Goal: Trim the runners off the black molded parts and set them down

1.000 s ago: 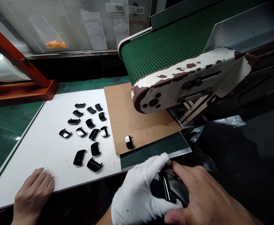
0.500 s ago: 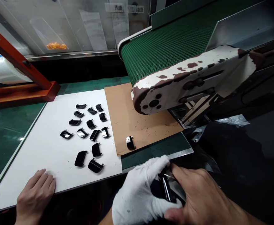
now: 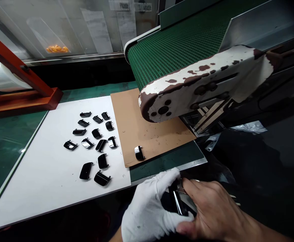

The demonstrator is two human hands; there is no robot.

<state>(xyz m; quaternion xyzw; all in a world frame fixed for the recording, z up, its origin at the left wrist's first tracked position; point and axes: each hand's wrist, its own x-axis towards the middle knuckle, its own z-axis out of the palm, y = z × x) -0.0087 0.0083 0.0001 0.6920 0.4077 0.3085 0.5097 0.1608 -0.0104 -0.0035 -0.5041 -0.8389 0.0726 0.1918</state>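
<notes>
My left hand (image 3: 154, 205), in a white glove, grips a glossy black plastic part (image 3: 177, 201) between thumb and fingers, just off the table's front edge. Bare and curled, my right hand (image 3: 212, 208) presses against the same part from the other side; its fingertips are partly hidden, and whether they hold anything else cannot be made out. A similar black part (image 3: 139, 153) with small pegs lies on the brown cardboard (image 3: 162, 137). Several more black parts (image 3: 102, 161) are spread over the white sheet (image 3: 48, 171) to the left.
A green conveyor belt (image 3: 177, 50) with a chipped white end frame (image 3: 159, 101) overhangs the cardboard. An orange-red stand (image 3: 41, 97) holds a roll of clear film (image 3: 6, 77) at the left. Orange bits (image 3: 57, 49) sit in a clear bag at the back.
Another person's bare hand has left the white sheet at lower left. My hands stay together around the black part, which has shifted slightly; the view has moved a little.
</notes>
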